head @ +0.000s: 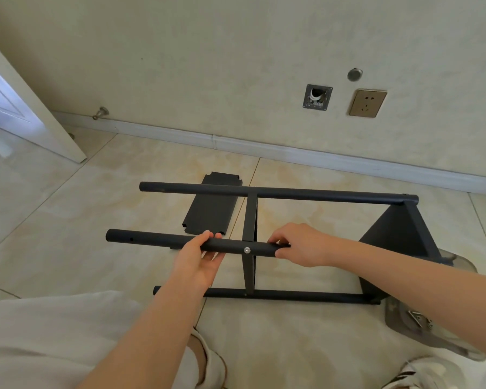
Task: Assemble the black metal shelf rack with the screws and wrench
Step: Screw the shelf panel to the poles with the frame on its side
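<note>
The black metal shelf rack [320,195] lies on its side on the tiled floor, with three round poles showing. A middle shelf panel [249,220] stands edge-on between the poles. An end shelf panel [396,231] closes the right side. My left hand [201,255] grips the near upper pole [152,239] from below, left of a silver screw [247,250]. My right hand [298,244] grips the same pole just right of that screw. A loose black shelf panel [212,209] lies flat on the floor behind the poles.
A clear plastic bag [421,324] with small metal hardware lies on the floor at the right, under my right forearm. The wall has a socket [367,103] and an open junction box [317,97]. A white door [26,108] stands open at the left.
</note>
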`<state>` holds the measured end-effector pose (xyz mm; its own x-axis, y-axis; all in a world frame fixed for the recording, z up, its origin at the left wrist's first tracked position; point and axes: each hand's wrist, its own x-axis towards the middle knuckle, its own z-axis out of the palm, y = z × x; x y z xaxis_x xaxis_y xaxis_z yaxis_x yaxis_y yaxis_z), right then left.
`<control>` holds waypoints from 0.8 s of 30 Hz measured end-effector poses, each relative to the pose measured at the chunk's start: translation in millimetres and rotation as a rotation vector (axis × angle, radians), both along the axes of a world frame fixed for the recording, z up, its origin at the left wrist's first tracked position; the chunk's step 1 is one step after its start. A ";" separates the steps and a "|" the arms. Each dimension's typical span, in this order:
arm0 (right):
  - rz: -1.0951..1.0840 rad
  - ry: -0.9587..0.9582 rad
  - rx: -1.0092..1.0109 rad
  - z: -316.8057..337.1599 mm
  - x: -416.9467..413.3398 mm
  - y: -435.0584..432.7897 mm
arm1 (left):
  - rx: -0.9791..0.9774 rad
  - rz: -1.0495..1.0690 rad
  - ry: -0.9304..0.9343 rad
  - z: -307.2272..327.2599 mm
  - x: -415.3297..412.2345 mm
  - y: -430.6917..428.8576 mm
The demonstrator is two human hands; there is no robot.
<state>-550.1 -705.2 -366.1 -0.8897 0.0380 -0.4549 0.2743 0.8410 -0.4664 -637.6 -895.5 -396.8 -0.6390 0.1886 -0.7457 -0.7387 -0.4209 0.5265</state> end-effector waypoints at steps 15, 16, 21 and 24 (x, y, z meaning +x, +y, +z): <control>-0.011 0.121 0.045 51.2 -19.8 20.3 | -0.009 -0.135 0.235 62.9 -43.5 23.9; -0.021 0.136 0.039 55.5 -22.2 20.7 | -0.016 -0.151 0.260 71.7 -47.7 25.6; -0.077 0.210 -0.017 74.0 -30.6 19.4 | -0.066 -0.247 0.386 115.7 -65.5 30.7; -0.120 0.217 -0.111 83.2 -28.6 21.1 | -0.113 -0.323 0.495 138.5 -71.8 33.8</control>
